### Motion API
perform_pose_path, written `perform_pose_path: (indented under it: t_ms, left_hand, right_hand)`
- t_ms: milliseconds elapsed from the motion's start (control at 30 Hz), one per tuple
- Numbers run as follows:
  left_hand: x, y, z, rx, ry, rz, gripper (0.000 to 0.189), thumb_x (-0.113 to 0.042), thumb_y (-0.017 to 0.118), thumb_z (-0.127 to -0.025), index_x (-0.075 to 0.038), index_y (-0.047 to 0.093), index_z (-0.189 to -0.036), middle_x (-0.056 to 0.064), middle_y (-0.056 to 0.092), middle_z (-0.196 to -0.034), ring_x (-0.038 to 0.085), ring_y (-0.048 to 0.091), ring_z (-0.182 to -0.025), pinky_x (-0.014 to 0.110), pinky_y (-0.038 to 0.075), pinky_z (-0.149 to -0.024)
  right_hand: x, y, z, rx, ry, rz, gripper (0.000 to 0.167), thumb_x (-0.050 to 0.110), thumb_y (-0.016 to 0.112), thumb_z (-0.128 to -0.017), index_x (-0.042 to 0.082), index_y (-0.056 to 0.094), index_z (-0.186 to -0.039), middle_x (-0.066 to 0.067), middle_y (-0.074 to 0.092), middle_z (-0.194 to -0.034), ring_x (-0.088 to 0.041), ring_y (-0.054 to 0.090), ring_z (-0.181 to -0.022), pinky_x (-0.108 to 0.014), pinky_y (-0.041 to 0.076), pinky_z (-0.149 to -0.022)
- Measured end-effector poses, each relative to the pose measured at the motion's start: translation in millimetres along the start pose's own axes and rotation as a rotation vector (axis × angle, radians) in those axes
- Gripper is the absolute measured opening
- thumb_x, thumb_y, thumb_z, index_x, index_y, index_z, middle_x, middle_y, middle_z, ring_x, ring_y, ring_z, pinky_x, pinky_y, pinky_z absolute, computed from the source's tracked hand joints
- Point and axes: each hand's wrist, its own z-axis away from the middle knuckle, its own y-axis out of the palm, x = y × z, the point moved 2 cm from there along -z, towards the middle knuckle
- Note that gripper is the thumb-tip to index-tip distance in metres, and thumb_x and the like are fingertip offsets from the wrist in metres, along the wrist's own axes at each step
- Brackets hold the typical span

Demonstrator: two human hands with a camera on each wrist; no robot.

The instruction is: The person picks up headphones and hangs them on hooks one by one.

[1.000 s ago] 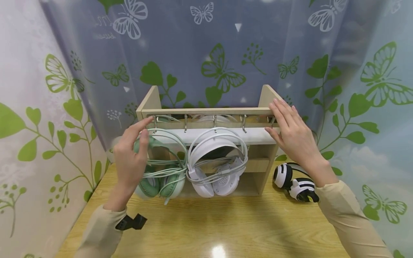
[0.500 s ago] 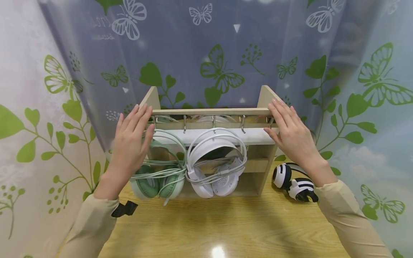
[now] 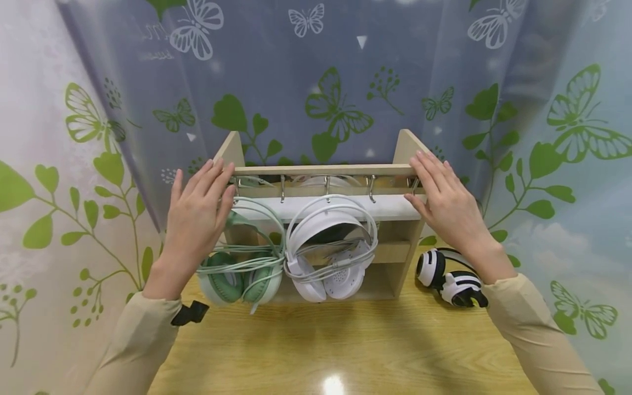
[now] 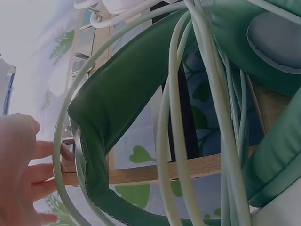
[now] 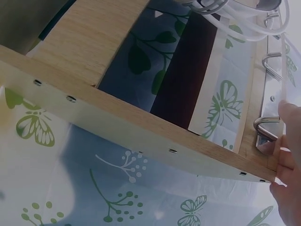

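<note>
A wooden rack (image 3: 321, 169) stands on the table, with a row of metal hooks (image 3: 371, 189) under its top rail. Green headphones (image 3: 224, 277) hang at its left end, their cable wound in loops. White headphones (image 3: 340, 280) hang from the middle hook, also with a looped cable. My left hand (image 3: 195, 214) rests on the rail's left end with its fingers extended, covering that corner. On the right end lies my right hand (image 3: 449, 206), fingers straight and thumb apart. In the right wrist view, my right hand (image 5: 291, 155) touches the rack's corner near a bare hook (image 5: 268, 126).
Black-and-white headphones (image 3: 451, 280) lie on the wooden table (image 3: 296, 351) to the right of the rack, close to my right forearm. A patterned curtain (image 3: 276, 66) hangs behind and at both sides. A dark strap (image 3: 190, 314) sits at my left cuff.
My left hand has moved from beside the left hook, where its finger and thumb were bent, up onto the rail's left end and spread flat. The right hand has stayed in place.
</note>
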Motion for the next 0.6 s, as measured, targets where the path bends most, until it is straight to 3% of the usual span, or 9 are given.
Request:
perform_pose_path:
  t_ms: [233,600]
  left_hand:
    - [-0.6,1.0,-0.9,-0.016,-0.003,0.004,0.043,-0.029,0.047,-0.109,-0.010,0.055,-0.147,0.012,0.051,-0.152,0.030,0.042,-0.144,0.055,0.008,-0.126]
    - [1.8,2.5,0.4,-0.036,0.002,0.003,0.043,-0.029,0.047,-0.109,-0.011,0.056,-0.146,0.011,0.052,-0.151,0.029,0.043,-0.144,0.054,0.007,-0.126]
  right_hand:
    - [-1.8,-3.3,-0.7,0.000,0.012,-0.028,0.071,0.053,0.031,-0.108,0.000,0.038,-0.155,-0.018,0.038,-0.159,-0.035,0.035,-0.148,-0.043,0.018,-0.126]
    - [-5.6,-17.9,9.8,-0.115,0.024,-0.070,0.060,0.049,0.038,-0.108,0.006,0.052,-0.148,-0.015,0.051,-0.151,-0.034,0.044,-0.142,-0.044,0.026,-0.124]
